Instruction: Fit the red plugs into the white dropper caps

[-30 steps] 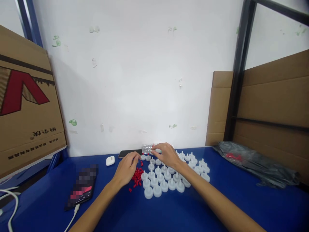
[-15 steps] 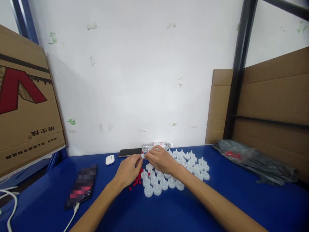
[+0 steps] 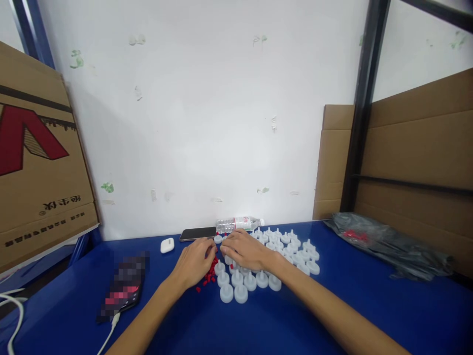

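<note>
My left hand (image 3: 195,260) is beside the pile of small red caps (image 3: 211,272), its fingers curled with thumb and index close together. Whatever lies in that pinch is too small to make out. My right hand (image 3: 247,249) is bent over the near-left part of a group of white nozzle caps (image 3: 262,280); its fingertips point down and are mostly hidden. Just beyond the fingers of both hands stands a white nozzle cap (image 3: 218,239) with a red tip. Several nozzle caps stand upright with bare spouts.
A clear bottle (image 3: 226,225) lies against the wall beside a dark phone (image 3: 197,233). A white earbud case (image 3: 167,245) is left of them. Another phone (image 3: 127,281) with a white cable (image 3: 115,320) lies at left. A grey plastic bag (image 3: 391,249) is at right, cardboard (image 3: 417,148) behind it.
The white nozzle cap held between both hands now stands on the table at the back. My right hand has come lower and nearer, over the nozzle caps; my left hand is by the red caps.
</note>
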